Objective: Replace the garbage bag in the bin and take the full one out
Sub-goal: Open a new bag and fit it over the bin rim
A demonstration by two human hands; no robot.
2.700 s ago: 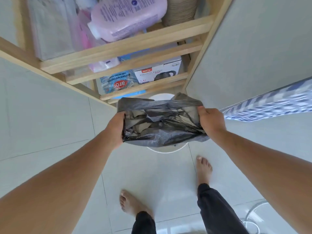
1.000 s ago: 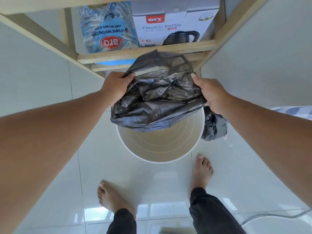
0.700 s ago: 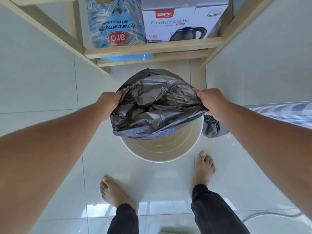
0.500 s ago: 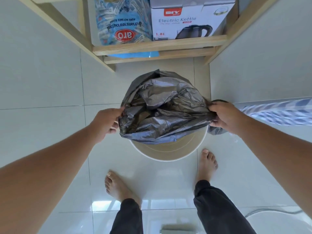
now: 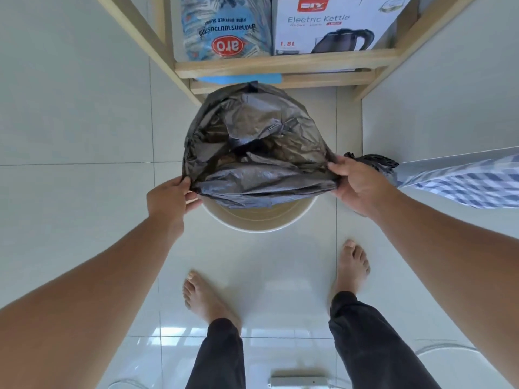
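Observation:
A round cream bin [image 5: 261, 220] stands on the tiled floor in front of my bare feet. A crumpled grey-black garbage bag [image 5: 252, 147] is spread over the bin's far part, its mouth open toward me. My left hand [image 5: 168, 200] pinches the bag's near-left edge at the bin's rim. My right hand [image 5: 356, 183] grips the near-right edge. The bin's near inner wall still shows below the bag. A second dark bag [image 5: 376, 162], knotted, peeks out just behind my right hand.
A wooden shelf unit [image 5: 280, 66] stands right behind the bin, holding a blue sugar pack [image 5: 224, 26] and an electric kettle box [image 5: 334, 23]. A checked blue cloth [image 5: 463, 181] hangs at the right. A grey wall [image 5: 435, 108] closes the right side.
Both hands have lowered the bag onto the bin and pulled its edge apart toward the near rim. The bag now covers the far rim.

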